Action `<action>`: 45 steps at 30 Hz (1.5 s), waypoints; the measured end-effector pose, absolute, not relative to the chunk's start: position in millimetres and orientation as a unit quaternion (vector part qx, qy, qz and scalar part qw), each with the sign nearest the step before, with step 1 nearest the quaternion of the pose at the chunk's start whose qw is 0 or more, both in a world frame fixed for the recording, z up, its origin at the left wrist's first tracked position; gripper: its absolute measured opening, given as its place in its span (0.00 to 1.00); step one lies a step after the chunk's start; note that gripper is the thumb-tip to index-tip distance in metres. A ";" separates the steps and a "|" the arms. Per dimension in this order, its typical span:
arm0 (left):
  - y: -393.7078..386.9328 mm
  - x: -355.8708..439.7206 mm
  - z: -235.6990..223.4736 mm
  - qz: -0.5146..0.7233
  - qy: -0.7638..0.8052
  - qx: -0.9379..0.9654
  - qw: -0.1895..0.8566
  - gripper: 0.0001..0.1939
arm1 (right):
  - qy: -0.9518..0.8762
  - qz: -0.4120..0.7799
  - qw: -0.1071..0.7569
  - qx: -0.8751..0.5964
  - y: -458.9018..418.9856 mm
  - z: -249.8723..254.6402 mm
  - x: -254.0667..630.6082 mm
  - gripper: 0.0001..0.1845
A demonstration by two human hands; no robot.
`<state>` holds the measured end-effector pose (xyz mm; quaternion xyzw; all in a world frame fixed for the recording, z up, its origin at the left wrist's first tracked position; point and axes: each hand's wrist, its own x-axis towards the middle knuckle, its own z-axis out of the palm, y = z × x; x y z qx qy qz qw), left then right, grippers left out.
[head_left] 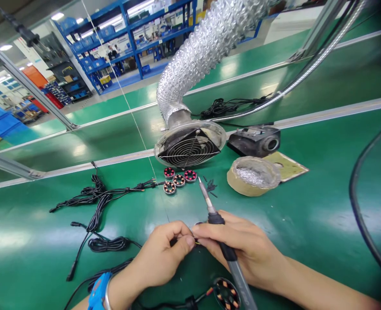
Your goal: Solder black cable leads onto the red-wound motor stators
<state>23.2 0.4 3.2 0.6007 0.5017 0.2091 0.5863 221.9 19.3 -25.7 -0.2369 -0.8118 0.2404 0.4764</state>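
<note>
My left hand (167, 254) is closed in a pinch on thin wires (196, 243), one of them yellow. Close against it, my right hand (245, 245) grips a soldering iron (216, 218), whose bare tip points up and away from me. The thumb and a fingertip of that hand also meet at the wires; what else lies between the fingers is hidden. Below the hands lies a motor stator (226, 294) with copper windings and coloured wires leading to a black cable (190, 302). Several small stators (179, 180) sit together beyond the iron's tip.
A fume extractor hood (190, 146) on a silver duct (197, 56) stands at the back. Short black tubes (211, 187) lie near a round tub (253, 176) of metal shavings. Right of the hood is a black iron holder (255, 141). Coiled black cables (103, 200) spread over the left.
</note>
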 end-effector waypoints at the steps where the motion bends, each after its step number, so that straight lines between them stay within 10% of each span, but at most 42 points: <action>1: 1.1 23.5 2.3 0.215 0.498 0.579 0.609 0.19 | -0.808 0.248 0.479 -0.238 19.7 -25.3 222.0 0.20; 45: 8.5 24.7 -6.0 0.215 0.603 0.501 0.582 0.12 | -0.730 0.354 0.439 -0.385 16.2 -21.2 246.7 0.07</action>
